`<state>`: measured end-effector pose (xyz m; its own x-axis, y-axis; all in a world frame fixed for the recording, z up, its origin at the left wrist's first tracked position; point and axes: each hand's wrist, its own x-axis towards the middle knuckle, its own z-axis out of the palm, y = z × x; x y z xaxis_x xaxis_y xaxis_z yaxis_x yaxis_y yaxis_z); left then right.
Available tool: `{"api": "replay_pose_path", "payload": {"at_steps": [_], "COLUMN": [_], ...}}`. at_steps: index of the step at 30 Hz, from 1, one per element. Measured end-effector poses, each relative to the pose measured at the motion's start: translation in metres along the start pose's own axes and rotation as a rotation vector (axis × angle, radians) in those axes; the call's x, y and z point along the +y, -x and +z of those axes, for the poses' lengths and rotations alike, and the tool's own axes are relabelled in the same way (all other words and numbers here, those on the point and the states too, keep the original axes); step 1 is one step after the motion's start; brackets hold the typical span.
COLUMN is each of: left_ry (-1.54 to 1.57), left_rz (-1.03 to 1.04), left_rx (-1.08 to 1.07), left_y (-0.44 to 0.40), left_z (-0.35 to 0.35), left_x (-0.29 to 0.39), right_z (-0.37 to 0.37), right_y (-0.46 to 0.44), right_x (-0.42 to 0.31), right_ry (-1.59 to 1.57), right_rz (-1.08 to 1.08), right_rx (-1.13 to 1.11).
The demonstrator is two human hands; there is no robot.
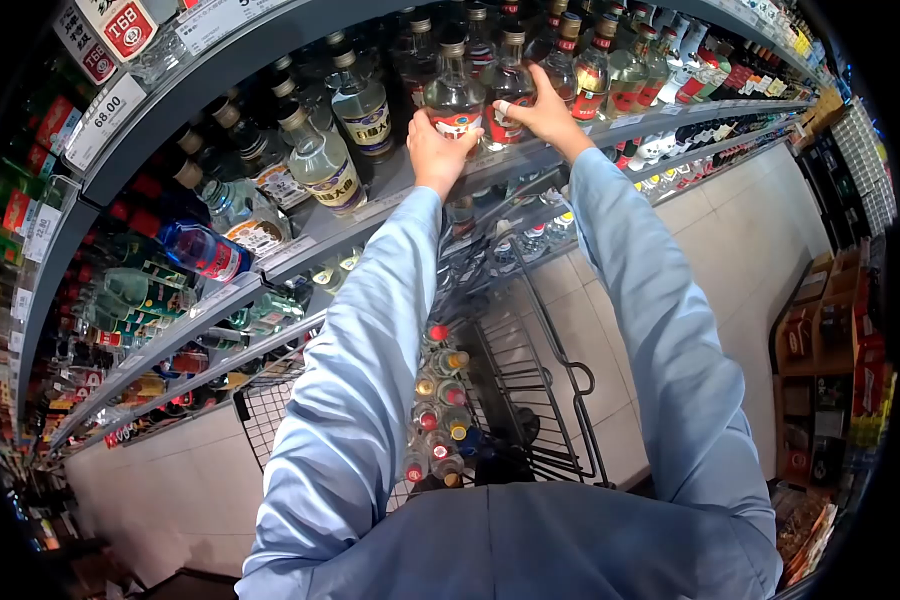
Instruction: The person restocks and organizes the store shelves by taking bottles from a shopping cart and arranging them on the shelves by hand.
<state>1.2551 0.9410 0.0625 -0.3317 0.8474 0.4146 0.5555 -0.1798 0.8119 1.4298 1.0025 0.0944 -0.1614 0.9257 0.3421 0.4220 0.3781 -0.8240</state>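
Observation:
On the upper shelf, my left hand (440,152) is closed round the lower part of a clear glass liquor bottle (454,92) with a red and white label. Right beside it stands a similar red-labelled bottle (507,82), gripped by my right hand (550,112) with one finger along its side and another digit, wearing a ring, across its label. Both bottles look upright at the shelf's front edge. My fingertips behind the bottles are hidden. To the left is a clear bottle with a cream and purple label (326,170).
Below my arms, a wire shopping cart (540,370) holds several capped bottles (440,415). More bottles line the shelf, including a blue one (205,250) at left. Price tags (105,120) run along the shelf edges. Tiled floor (710,260) and a display stand (820,350) are at right.

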Motion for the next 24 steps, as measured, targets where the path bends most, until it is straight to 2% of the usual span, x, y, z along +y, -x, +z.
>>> {"api": "replay_pose_path", "payload": {"at_steps": [4,7,8,9,10,11,13,15,17,19,21,24], "left_ry": [-0.003,0.129,0.229,0.329,0.59,0.851,1.092,1.122,1.086,1.082,1.017,1.121], "left_rz": [-0.029,-0.119,-0.181,-0.24,-0.376,-0.517,-0.604,-0.894,-1.063,-1.236,-1.426,-1.434], "left_rx": [-0.043,-0.045,-0.039,-0.028,-0.109,-0.19,-0.385,-0.486,-0.421,-0.33,-0.121,-0.047], "left_y": [0.001,0.015,0.029,0.045,0.068,0.101,0.166,0.235,0.305,0.368,0.414,0.448], "left_z": [-0.002,-0.013,-0.018,-0.028,-0.045,-0.065,-0.102,-0.148,-0.179,-0.215,-0.249,-0.287], "left_x": [0.0,0.005,0.007,0.015,0.031,0.043,0.035,0.027,0.005,-0.022,-0.033,-0.044], "right_z": [0.003,0.012,0.017,0.022,0.024,0.027,0.025,0.02,0.02,0.023,0.025,0.032], "right_y": [0.007,0.032,0.041,0.06,0.083,0.113,0.17,0.223,0.273,0.314,0.342,0.368], "right_x": [-0.004,-0.017,-0.017,-0.028,-0.044,-0.073,-0.114,-0.144,-0.151,-0.151,-0.149,-0.155], "right_ry": [-0.001,-0.351,-0.202,-0.41,-0.541,-0.71,-0.854,-0.86,-0.857,-0.739,-0.61,-0.502], "right_rz": [-0.089,-0.107,-0.009,0.069,0.186,0.241,0.37,0.509,0.543,0.637,0.726,0.812], "right_rx": [0.028,0.124,0.248,0.307,0.29,0.233,-0.101,-0.49,-0.873,-1.063,-1.077,-0.975]}}
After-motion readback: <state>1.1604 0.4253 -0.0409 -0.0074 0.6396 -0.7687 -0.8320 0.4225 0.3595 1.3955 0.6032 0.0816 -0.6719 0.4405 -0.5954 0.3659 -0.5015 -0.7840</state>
